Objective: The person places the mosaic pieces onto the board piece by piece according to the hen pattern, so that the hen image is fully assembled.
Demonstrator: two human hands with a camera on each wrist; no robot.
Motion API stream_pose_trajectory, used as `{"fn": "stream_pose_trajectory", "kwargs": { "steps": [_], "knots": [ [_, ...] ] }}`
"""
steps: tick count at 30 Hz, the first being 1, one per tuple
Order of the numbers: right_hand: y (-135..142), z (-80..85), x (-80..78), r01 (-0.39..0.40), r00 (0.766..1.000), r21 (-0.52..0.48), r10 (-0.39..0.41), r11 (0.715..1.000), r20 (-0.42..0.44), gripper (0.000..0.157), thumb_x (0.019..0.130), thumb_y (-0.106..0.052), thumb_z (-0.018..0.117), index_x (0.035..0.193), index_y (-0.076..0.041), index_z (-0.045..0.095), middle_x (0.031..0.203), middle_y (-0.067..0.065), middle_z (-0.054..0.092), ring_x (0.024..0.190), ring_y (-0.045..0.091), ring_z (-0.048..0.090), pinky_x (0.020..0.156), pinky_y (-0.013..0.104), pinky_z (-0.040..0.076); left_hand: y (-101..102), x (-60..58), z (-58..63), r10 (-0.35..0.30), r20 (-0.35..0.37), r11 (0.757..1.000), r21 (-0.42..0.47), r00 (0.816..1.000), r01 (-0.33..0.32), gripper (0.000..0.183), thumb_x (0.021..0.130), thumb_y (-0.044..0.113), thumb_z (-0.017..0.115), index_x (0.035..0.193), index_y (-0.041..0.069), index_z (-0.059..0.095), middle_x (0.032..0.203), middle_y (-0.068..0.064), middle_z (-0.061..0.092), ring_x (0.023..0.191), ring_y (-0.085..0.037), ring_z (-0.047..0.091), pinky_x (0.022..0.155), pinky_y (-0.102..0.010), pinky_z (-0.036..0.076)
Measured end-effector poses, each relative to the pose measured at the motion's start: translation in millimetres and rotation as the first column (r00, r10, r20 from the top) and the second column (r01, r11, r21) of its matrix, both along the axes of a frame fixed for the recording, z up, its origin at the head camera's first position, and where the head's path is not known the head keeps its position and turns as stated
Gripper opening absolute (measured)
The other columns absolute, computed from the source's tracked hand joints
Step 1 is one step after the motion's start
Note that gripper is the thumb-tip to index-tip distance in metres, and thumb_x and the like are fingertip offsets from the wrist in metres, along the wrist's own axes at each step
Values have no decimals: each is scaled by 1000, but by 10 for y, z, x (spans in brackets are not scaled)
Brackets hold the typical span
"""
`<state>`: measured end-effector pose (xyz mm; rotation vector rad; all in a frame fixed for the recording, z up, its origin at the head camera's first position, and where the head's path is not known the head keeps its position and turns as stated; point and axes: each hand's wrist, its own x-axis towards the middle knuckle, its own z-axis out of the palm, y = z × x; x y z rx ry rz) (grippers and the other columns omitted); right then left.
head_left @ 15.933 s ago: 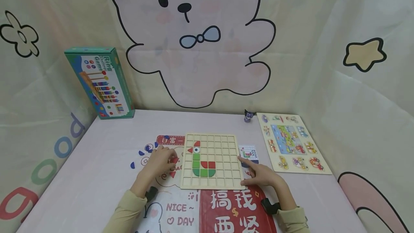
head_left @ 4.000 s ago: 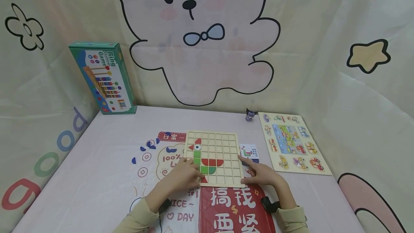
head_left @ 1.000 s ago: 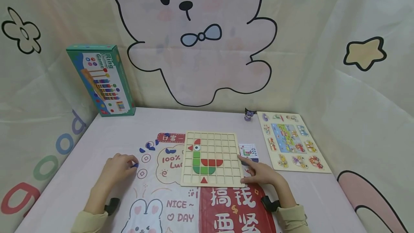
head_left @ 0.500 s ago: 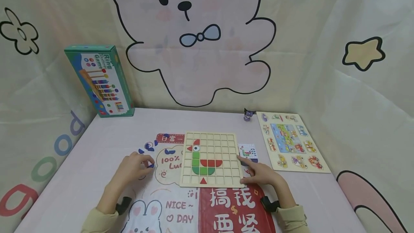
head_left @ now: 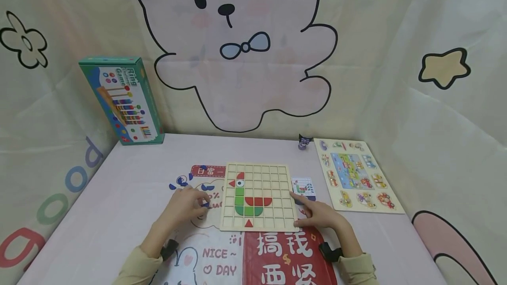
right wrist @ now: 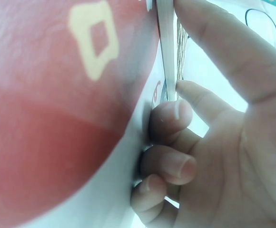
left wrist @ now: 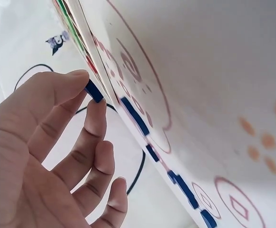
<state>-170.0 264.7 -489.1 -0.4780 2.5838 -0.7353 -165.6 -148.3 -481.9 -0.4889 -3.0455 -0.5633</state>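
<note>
My left hand (head_left: 183, 206) pinches a small blue mosaic tile (left wrist: 94, 91) between thumb and index finger, left of the wooden grid board (head_left: 273, 184). Its other fingers are loosely bent. On the board, red and green tiles, with an eye tile (head_left: 240, 183), form a bird-like figure. A red triangle tile (head_left: 248, 223) sits in the bottom row, below the green tiles (head_left: 249, 210). The index finger and thumb of my right hand (head_left: 318, 213) touch the board's right edge, while its remaining fingers are curled underneath, seen in the right wrist view.
Several loose blue tiles (head_left: 182, 181) lie left of the board on the printed mat (head_left: 222, 254). A pattern card (head_left: 304, 186) is partly behind my right hand. Farther off are an animal puzzle board (head_left: 332, 197), a small purple figurine (head_left: 303, 142) and a green box (head_left: 123, 100).
The red triangle tile has been set in the bottom row and another red tile added to the row of red. My left hand picked up a blue tile at the left and carried it right, towards the board.
</note>
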Motion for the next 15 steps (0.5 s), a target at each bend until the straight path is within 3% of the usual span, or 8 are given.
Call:
{"fn": "stream_pose_trajectory", "kwargs": {
  "steps": [9, 15],
  "knots": [
    [3, -15, -5, 4, 1000, 9, -4, 1000, -4, 87, 74, -47, 72, 146, -23, 30, 66, 0, 45, 59, 13, 39, 60, 31, 33, 249, -52, 17, -57, -49, 998, 1, 997, 57, 17, 70, 26, 76, 86, 25, 72, 68, 11, 57, 72, -10, 42, 71, -35, 35],
    [0, -18, 7, -8, 1000, 13, 8, 1000, -25, 87, 73, -48, 72, 145, -22, 30, 61, -2, 42, 53, 10, 32, 55, 27, 31, 406, -104, -3, -110, -62, 994, 24, 992, 111, 16, 71, 25, 76, 87, 26, 71, 71, 11, 59, 73, -9, 43, 74, -36, 37]
  ]
}}
